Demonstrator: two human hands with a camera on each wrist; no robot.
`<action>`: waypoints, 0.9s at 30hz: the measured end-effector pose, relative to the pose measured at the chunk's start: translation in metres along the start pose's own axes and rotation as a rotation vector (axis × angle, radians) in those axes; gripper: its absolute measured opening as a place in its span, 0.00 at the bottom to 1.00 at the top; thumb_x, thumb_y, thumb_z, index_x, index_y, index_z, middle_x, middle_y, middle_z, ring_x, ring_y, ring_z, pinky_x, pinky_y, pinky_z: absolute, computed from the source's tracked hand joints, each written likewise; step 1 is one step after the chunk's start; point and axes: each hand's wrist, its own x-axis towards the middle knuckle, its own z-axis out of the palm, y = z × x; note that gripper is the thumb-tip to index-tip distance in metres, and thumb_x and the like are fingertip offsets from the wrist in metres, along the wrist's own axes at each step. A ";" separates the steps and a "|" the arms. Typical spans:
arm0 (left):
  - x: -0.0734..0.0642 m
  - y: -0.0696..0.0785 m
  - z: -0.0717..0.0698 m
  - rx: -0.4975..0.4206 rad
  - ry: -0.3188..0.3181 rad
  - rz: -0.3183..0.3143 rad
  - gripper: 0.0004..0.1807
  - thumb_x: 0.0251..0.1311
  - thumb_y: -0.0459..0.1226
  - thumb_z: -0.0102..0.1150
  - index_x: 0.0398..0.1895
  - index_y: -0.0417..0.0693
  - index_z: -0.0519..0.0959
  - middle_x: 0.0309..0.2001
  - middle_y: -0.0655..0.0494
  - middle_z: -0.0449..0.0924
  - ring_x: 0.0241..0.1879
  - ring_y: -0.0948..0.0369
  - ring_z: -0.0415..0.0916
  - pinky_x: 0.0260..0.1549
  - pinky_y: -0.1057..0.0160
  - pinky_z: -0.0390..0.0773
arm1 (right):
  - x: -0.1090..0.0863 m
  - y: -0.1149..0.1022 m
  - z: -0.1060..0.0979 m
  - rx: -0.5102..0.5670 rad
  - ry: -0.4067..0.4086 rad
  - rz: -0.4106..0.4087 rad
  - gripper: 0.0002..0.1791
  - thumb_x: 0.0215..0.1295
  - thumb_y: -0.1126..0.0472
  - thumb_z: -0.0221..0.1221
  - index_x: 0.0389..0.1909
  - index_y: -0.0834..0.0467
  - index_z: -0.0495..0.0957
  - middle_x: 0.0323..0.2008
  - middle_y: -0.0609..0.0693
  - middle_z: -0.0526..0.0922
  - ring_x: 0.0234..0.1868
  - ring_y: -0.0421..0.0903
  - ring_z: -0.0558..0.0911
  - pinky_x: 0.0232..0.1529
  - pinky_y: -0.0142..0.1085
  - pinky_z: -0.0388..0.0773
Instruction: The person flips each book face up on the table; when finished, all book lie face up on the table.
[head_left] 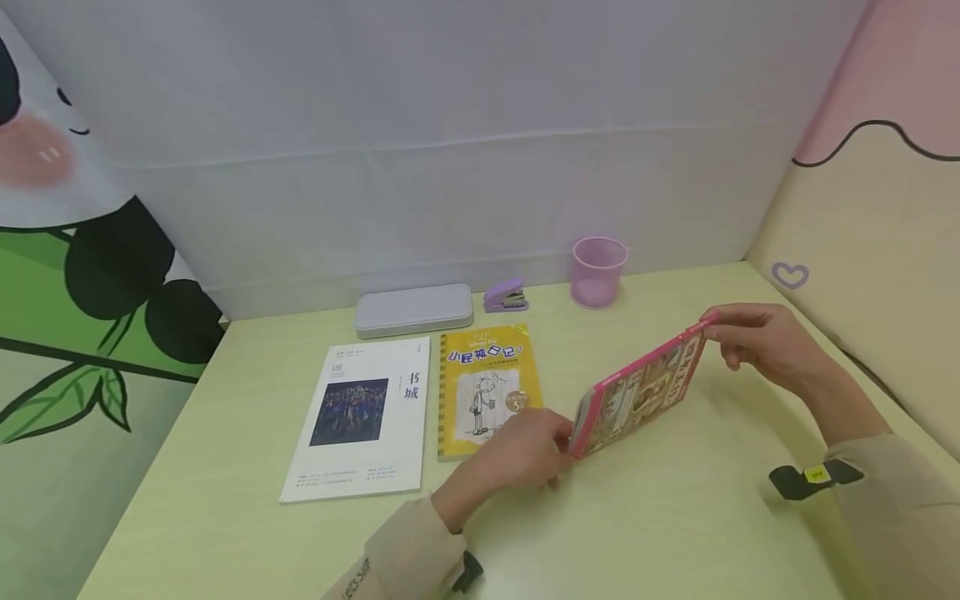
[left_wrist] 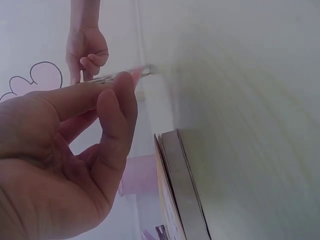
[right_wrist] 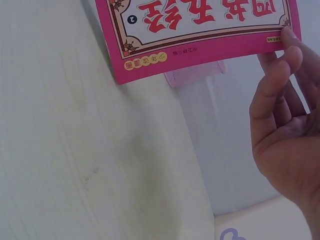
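Observation:
Tilted above the right half of the table is a pink-edged book [head_left: 645, 385] with a patterned cover and red Chinese characters. My left hand [head_left: 525, 450] pinches its lower left corner between thumb and fingers. At the upper right corner, my right hand [head_left: 772, 342] pinches the pink edge, as the right wrist view also shows on the book [right_wrist: 200, 45]. Just left of my left hand lies a yellow comic book [head_left: 480, 379], partly covered by that hand. Beside it, farther left, a white magazine [head_left: 367, 417] with a dark picture lies flat.
Along the back of the table stand a pale grey case [head_left: 414, 310], a purple stapler [head_left: 507, 296] and a pink mesh pen cup [head_left: 597, 273]. A white curtain [head_left: 465, 150] rises behind them. A cream and pink wall [head_left: 877, 275] borders the right side.

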 end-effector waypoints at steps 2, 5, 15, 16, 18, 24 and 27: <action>-0.001 -0.001 -0.001 -0.009 0.011 -0.007 0.08 0.67 0.32 0.69 0.48 0.43 0.86 0.35 0.56 0.84 0.21 0.61 0.80 0.23 0.66 0.79 | 0.000 0.001 0.000 -0.005 0.023 0.004 0.19 0.76 0.78 0.53 0.46 0.58 0.90 0.32 0.46 0.87 0.21 0.40 0.80 0.25 0.31 0.79; -0.002 -0.004 -0.003 -0.034 0.033 -0.009 0.09 0.67 0.32 0.69 0.48 0.42 0.87 0.38 0.54 0.86 0.21 0.61 0.80 0.23 0.65 0.80 | 0.000 0.000 0.000 -0.020 0.032 0.007 0.19 0.76 0.77 0.53 0.46 0.57 0.90 0.31 0.46 0.86 0.21 0.40 0.80 0.25 0.31 0.79; -0.004 -0.014 -0.017 -0.147 0.135 -0.011 0.15 0.65 0.34 0.72 0.54 0.46 0.84 0.34 0.57 0.81 0.24 0.60 0.83 0.25 0.64 0.82 | 0.001 -0.003 0.003 -0.074 0.057 0.028 0.18 0.77 0.74 0.55 0.50 0.54 0.90 0.36 0.45 0.88 0.21 0.38 0.80 0.25 0.28 0.79; -0.005 -0.014 -0.018 -0.162 0.144 -0.014 0.21 0.65 0.34 0.72 0.60 0.47 0.82 0.34 0.57 0.81 0.25 0.59 0.83 0.25 0.63 0.82 | 0.001 -0.003 0.005 -0.083 0.072 0.037 0.18 0.77 0.73 0.56 0.51 0.53 0.90 0.36 0.45 0.88 0.20 0.38 0.79 0.26 0.28 0.79; -0.006 -0.016 -0.021 -0.198 0.162 -0.019 0.34 0.65 0.34 0.72 0.74 0.50 0.74 0.35 0.56 0.80 0.26 0.57 0.85 0.25 0.63 0.83 | 0.003 -0.002 0.006 -0.110 0.108 0.058 0.17 0.77 0.71 0.58 0.51 0.51 0.90 0.38 0.45 0.89 0.20 0.38 0.79 0.27 0.29 0.78; -0.006 -0.022 -0.027 -0.299 0.200 -0.020 0.53 0.66 0.31 0.71 0.87 0.65 0.52 0.36 0.54 0.82 0.27 0.56 0.85 0.24 0.64 0.83 | 0.006 0.003 0.009 -0.199 0.179 0.127 0.14 0.75 0.64 0.63 0.55 0.45 0.88 0.32 0.44 0.89 0.18 0.38 0.76 0.29 0.32 0.76; -0.006 -0.026 -0.029 -0.328 0.207 -0.021 0.54 0.66 0.31 0.71 0.87 0.70 0.50 0.36 0.53 0.82 0.25 0.57 0.84 0.23 0.64 0.83 | 0.009 0.006 0.012 -0.224 0.196 0.151 0.14 0.75 0.62 0.65 0.55 0.42 0.87 0.22 0.45 0.83 0.18 0.39 0.75 0.28 0.34 0.74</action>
